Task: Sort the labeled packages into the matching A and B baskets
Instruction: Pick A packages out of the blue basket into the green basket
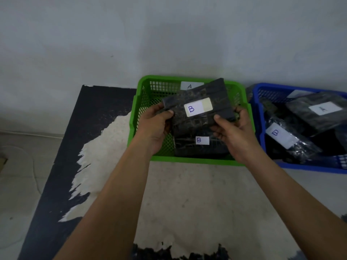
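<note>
Head — green basket [197,160], seemingly A-tagged — B package [187,149] inside

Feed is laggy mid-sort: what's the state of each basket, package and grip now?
Green basket: tagged A, one package visible inside.
Lower B package: flat in it, label up.
Held B package: raised over that basket, label up.
Left grip: pinches its left edge.
Right grip: pinches its right edge.
Blue basket: several packages inside.
A package: lying inside, label up.
Second B package: beside it, label up.
</note>
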